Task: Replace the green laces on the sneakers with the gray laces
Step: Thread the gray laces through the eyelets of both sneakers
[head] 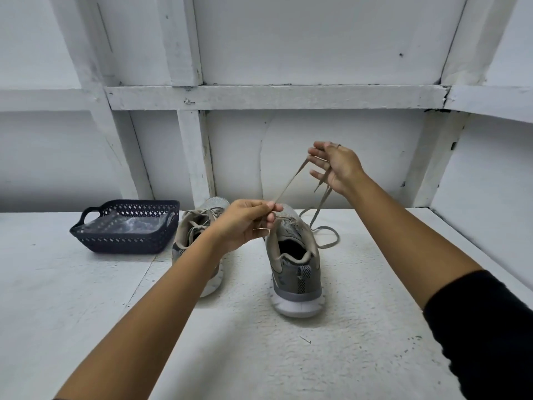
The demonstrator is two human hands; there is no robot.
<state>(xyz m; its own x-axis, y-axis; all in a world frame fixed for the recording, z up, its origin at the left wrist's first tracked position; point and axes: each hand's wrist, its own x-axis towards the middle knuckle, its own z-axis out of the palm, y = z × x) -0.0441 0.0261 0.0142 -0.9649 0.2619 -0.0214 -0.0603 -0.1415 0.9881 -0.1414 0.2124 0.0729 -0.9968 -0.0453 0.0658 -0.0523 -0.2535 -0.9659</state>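
Two grey sneakers stand side by side on the white table, heels toward me. My left forearm partly covers the left sneaker [190, 235]. Over the tongue of the right sneaker [294, 264], my left hand [245, 220] pinches a taut, pale greenish lace [288, 186] between thumb and fingers. The lace runs up and right to my raised right hand [337, 168], whose fingers hold it; its tip dangles below that hand. A grey lace [323, 226] trails in a loop on the table beside the right sneaker.
A dark blue perforated basket [127, 229] lined with clear plastic sits at the left, close to the left sneaker. White shelf uprights and a wall stand directly behind the shoes. A white side panel rises along the table's right edge.
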